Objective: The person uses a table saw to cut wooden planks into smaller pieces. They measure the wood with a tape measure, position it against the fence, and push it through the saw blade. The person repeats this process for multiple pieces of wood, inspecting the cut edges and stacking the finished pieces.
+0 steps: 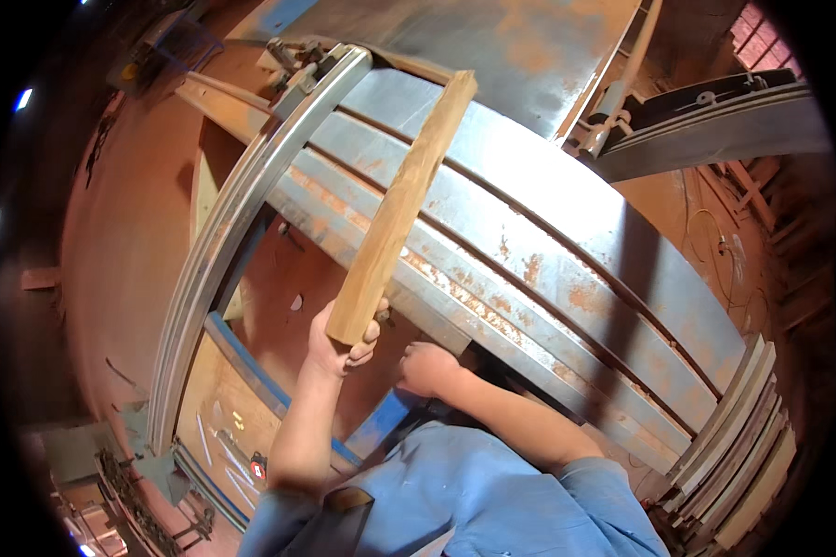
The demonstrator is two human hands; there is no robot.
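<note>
My left hand (344, 345) grips the near end of a long wooden strip (401, 209), its fingers curled round from below. The strip slants away across the grooved metal machine table (529, 200), its far end reaching close to the back edge. My right hand (429, 369) is closed at the front edge of the table, to the right of the left hand. Its fingers are curled, and anything within them is hidden. Wood dust and chips lie along the table's front grooves.
A curved metal rail (237, 218) runs along the left side. Below it, a wooden shelf (228, 399) with a blue edge holds a tape measure (258, 464) and several thin rods. Stacked wooden strips (738, 446) stand at the right. A metal arm (715, 130) crosses the upper right.
</note>
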